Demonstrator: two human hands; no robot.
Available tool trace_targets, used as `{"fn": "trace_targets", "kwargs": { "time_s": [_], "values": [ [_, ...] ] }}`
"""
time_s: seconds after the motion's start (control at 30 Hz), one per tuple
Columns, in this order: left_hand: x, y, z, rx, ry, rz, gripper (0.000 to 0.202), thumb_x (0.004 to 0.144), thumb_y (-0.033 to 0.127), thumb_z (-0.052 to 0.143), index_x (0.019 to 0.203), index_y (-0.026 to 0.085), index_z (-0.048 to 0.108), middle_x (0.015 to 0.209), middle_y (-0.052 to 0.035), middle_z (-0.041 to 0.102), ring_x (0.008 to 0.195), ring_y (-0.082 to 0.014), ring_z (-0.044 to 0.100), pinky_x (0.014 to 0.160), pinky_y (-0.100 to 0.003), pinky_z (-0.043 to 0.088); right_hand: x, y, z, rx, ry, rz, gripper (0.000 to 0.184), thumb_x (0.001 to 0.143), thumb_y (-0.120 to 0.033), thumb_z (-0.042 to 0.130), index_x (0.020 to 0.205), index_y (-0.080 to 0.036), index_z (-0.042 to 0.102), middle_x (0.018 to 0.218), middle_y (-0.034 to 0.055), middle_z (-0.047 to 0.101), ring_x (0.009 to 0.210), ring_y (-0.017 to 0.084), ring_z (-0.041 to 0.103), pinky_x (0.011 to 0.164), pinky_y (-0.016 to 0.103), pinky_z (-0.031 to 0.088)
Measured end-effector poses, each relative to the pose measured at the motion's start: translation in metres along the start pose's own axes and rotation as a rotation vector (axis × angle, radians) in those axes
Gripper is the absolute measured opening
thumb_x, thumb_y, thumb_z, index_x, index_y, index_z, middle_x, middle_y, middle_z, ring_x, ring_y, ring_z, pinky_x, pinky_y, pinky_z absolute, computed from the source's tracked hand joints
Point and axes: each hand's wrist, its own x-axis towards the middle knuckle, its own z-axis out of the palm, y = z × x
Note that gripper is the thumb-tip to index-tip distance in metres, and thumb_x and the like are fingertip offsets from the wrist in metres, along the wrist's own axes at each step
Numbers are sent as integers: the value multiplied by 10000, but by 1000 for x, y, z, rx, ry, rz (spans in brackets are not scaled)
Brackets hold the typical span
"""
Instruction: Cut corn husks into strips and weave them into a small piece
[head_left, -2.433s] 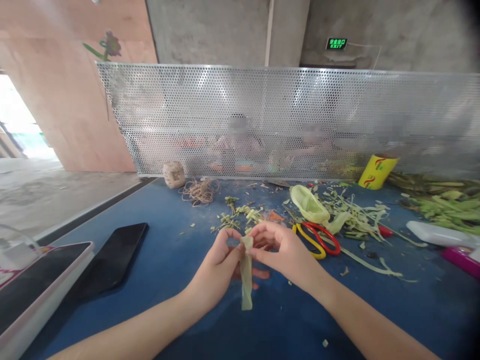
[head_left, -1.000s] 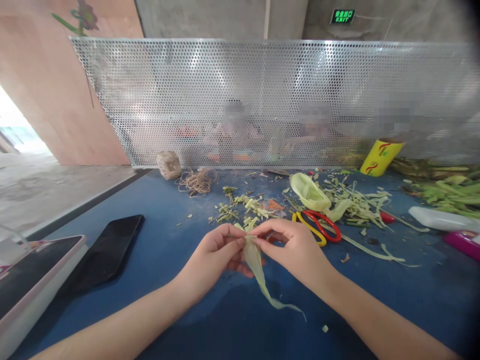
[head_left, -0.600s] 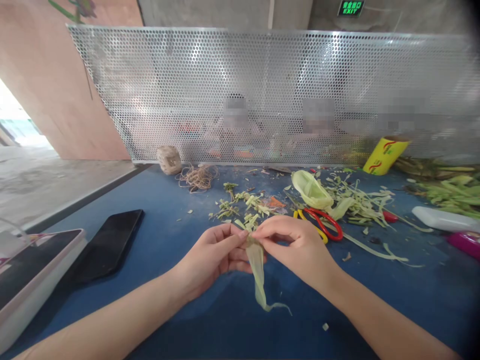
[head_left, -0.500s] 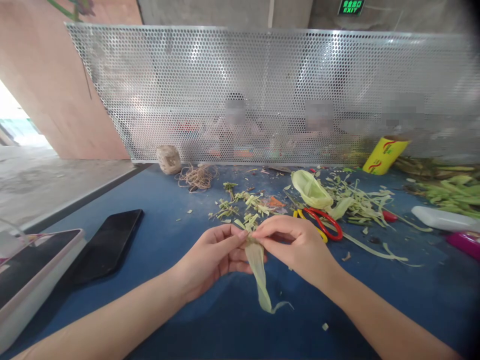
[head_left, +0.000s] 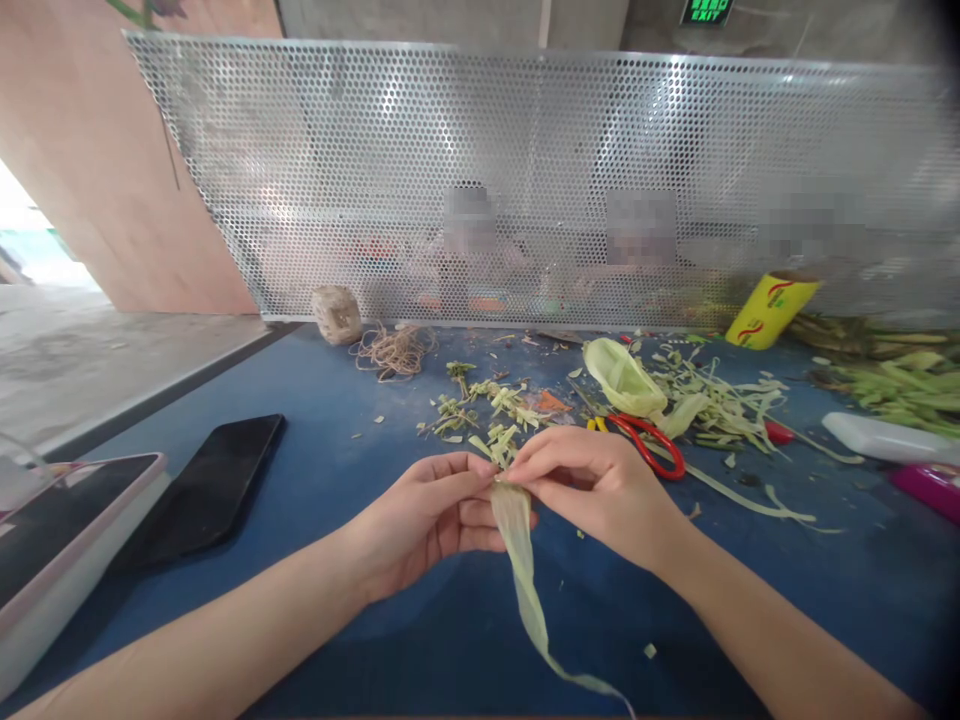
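A pale green strip of corn husk (head_left: 519, 550) hangs from between my two hands, its thin tail trailing down toward the near side. My left hand (head_left: 442, 505) pinches the strip's upper end between thumb and forefinger, the other fingers curled behind it. Close against it, my right hand (head_left: 581, 480) grips the same end with its fingertips. Just past the fingertips lie cut husk pieces (head_left: 501, 440); whether they join the held strip I cannot tell. Scissors (head_left: 652, 445) with red and yellow handles lie beyond my right hand, partly hidden by it. Behind them sits a cupped husk (head_left: 624, 378).
On the blue table (head_left: 315, 630) are a black phone (head_left: 214, 490) and a white-edged tray-like object (head_left: 82, 540) at left. Twine (head_left: 394, 350), a pale block (head_left: 336, 314), husk shreds (head_left: 739, 405) and a yellow tube (head_left: 771, 310) lie farther back. A perforated metal screen (head_left: 322, 150) stands behind; people are beyond it.
The husk strip's lower end has uncurled and now reaches farther down and to the right. Both hands keep their pinch in nearly the same place. The view has shifted slightly.
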Motion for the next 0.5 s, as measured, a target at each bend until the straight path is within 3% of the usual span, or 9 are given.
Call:
{"fn": "trace_targets", "kwargs": {
  "time_s": [0.23,0.4,0.5],
  "values": [
    [0,1,1,58,-4,49,107,797,172,545,720,133,483,693,-82,682,674,-164,664,611,-237,516,1,-2,-4,65,-90,63,143,723,-131,547,749,-210,663,838,26,633,776,143,611,655,243,524],
    [0,0,3,97,0,99,146,759,192,600,704,134,478,660,-76,674,636,-162,653,572,-238,508,3,3,-3,73,-103,179,24,714,-197,600,736,-196,612,723,-9,610,632,106,601,615,220,525],
    [0,-1,2,126,31,145,165,724,198,637,702,134,487,663,-56,669,623,-168,648,580,-273,519,4,6,-2,103,-92,239,226,699,-173,614,920,-206,579,760,-12,636,710,118,621,656,222,526]
  ]
}}
